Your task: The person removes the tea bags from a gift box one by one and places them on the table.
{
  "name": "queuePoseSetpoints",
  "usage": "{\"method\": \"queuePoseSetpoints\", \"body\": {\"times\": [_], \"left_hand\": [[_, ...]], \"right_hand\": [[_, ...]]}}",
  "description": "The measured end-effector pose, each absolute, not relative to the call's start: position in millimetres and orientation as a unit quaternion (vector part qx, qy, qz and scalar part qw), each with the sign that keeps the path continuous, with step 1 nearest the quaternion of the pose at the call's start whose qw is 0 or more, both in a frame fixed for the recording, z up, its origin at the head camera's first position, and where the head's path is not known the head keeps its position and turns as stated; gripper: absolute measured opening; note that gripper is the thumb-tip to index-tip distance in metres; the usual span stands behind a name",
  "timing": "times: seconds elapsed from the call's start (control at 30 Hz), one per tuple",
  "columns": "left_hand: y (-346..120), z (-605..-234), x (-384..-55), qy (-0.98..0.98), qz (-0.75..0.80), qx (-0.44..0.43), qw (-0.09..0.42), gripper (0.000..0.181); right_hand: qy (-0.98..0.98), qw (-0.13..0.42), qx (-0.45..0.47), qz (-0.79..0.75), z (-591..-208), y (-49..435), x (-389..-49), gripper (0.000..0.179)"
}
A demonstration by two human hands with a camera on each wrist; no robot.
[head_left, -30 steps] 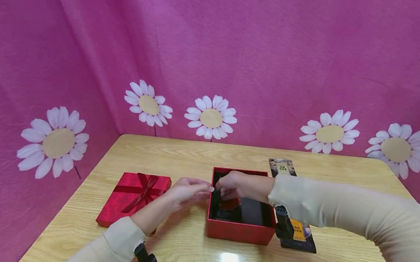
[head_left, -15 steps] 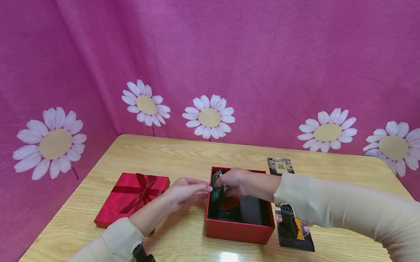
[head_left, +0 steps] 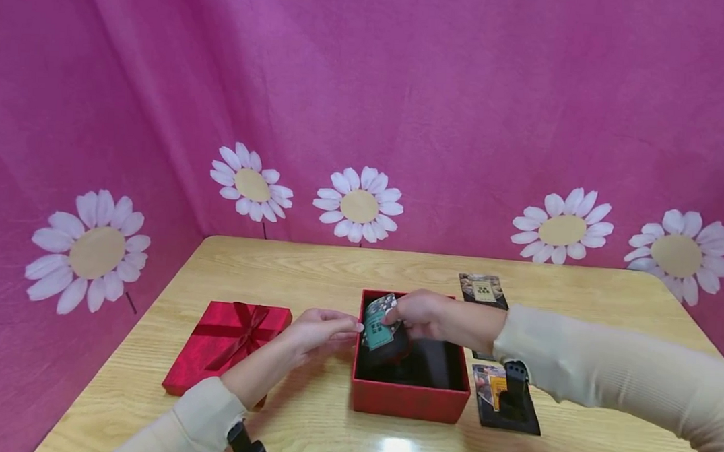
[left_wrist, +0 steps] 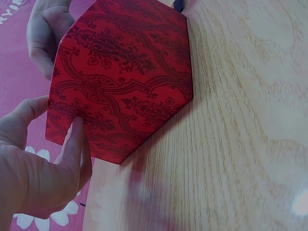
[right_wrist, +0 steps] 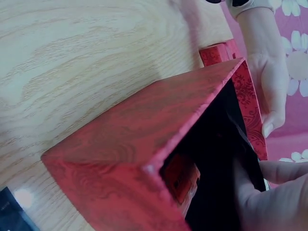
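An open red gift box with a dark inside stands on the table. My left hand is at its left wall, pinching it with the thumb at the rim and fingertips on the patterned outer side. Reaching over the box, my right hand grips a dark packet with a teal label between thumb and fingers. That packet is tilted inside the left part of the box. Deeper in, the right wrist view shows a red item, only partly visible.
The red lid with a ribbon bow lies left of the box. To its right are a dark packet with a pale label and one with an orange label, partly covered by my right arm. A pink flowered cloth hangs behind the table.
My right hand has moved slightly right, and the packet's teal label has turned into sight. The left hand stays at the box's left wall.
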State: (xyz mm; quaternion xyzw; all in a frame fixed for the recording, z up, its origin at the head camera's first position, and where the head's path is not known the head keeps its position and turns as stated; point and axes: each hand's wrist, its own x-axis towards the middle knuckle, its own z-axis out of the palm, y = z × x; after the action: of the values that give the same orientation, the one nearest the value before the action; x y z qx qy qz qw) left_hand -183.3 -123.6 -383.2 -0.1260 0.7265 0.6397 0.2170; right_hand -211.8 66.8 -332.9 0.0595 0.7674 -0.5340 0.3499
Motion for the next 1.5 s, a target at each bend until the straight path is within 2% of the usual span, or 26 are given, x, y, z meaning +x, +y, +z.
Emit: {"method": "queuePoseSetpoints", "body": {"times": [0.37,0.67,1.0,1.4,1.5], "left_hand": [[-124,-385,-184,0.731,0.642,-0.119,0.198,0.037],[-126,-386,-184,0.742,0.632,-0.112,0.196,0.035],[-124,-386,-183,0.742,0.633,-0.110,0.193,0.035],[-121,-388,-181,0.728,0.652,-0.097,0.189,0.031],[-121,-388,-182,0.723,0.657,-0.096,0.189,0.030]], "right_hand": [[0.759,0.333,0.049,-0.557,-326,87,-208,0.031],[0.760,0.327,0.049,-0.560,-319,100,-204,0.046],[0.744,0.323,0.039,-0.584,-316,115,-200,0.046],[0.714,0.322,0.053,-0.619,-311,135,-199,0.075],[0.705,0.325,0.048,-0.629,-311,141,-198,0.075]]}}
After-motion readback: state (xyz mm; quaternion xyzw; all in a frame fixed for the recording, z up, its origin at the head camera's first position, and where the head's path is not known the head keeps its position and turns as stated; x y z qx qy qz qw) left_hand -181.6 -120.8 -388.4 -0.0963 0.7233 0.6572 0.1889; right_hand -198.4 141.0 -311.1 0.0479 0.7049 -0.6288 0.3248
